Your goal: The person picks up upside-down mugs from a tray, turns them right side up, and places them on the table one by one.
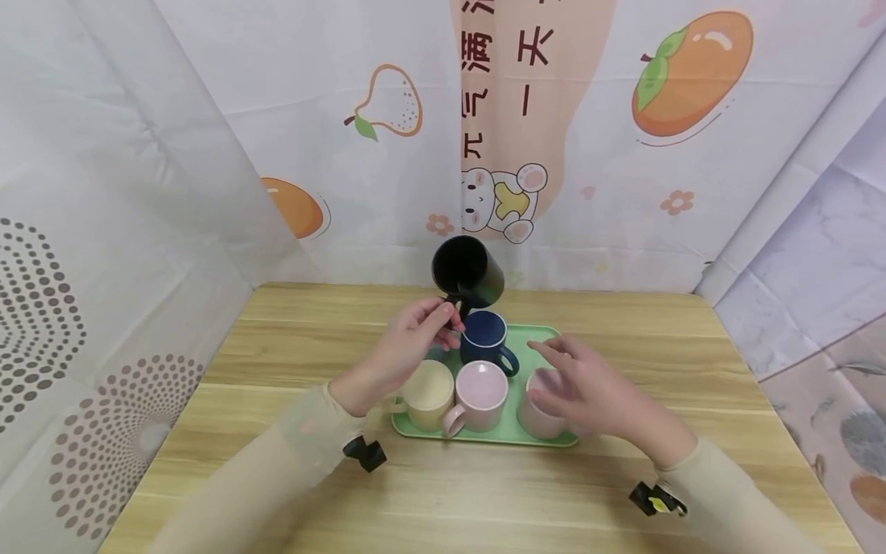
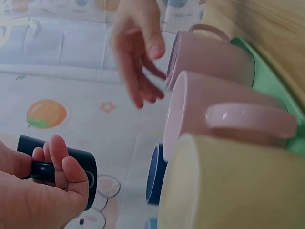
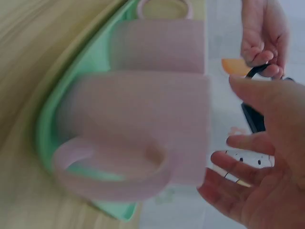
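In the head view my left hand (image 1: 408, 338) grips the handle of a black mug (image 1: 487, 282). The mug is tipped, its dark mouth facing left and toward me, above the back of a green tray (image 1: 521, 338). My right hand (image 1: 588, 388), fingers spread, hovers over the right-hand pink mug (image 1: 538, 422); the right wrist view shows this pink mug (image 3: 138, 109) apart from the fingers. Also on the tray stand a navy blue mug (image 1: 484, 329), a second pink mug (image 1: 482, 388) and a cream mug (image 1: 428, 394). A bluish item behind the cream mug is mostly hidden.
The tray rests on a wooden table (image 1: 311, 331). A printed cloth (image 1: 388, 208) hangs behind the table's far edge, with more cloth at the left (image 1: 138, 231) and right sides. Both wrists wear small black devices.
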A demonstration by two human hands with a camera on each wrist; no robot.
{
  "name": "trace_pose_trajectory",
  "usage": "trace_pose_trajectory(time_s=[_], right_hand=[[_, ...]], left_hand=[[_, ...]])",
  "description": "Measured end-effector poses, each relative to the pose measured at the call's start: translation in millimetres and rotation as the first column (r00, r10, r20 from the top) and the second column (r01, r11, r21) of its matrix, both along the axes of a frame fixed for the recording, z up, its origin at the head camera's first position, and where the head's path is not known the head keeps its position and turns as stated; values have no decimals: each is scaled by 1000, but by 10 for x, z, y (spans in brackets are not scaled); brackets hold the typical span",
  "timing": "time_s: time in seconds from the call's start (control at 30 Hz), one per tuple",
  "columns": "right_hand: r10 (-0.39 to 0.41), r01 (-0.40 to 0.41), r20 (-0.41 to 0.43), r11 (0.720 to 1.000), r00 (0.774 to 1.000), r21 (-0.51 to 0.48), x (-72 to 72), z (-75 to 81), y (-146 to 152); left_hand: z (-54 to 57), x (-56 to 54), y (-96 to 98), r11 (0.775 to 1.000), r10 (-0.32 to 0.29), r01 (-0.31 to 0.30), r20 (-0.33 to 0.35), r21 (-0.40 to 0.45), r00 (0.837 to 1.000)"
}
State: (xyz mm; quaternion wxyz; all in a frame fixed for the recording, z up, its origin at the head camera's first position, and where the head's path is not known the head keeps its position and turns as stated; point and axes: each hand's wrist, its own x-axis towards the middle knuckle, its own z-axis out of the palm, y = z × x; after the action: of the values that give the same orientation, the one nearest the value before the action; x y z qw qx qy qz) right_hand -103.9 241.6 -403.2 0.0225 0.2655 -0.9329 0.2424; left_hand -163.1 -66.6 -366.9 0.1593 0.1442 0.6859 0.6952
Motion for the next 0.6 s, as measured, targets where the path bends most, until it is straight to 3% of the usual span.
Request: trace_pose_trajectory(time_s=[0.3, 0.6], right_hand=[[17, -16, -30, 999, 999, 38, 105, -165, 186], [25, -25, -30, 1000, 999, 5, 124, -215, 255]], left_hand=[[25, -135, -469, 996, 79, -79, -8, -48, 997], [-96, -218, -840, 980, 146, -145, -5, -137, 989]])
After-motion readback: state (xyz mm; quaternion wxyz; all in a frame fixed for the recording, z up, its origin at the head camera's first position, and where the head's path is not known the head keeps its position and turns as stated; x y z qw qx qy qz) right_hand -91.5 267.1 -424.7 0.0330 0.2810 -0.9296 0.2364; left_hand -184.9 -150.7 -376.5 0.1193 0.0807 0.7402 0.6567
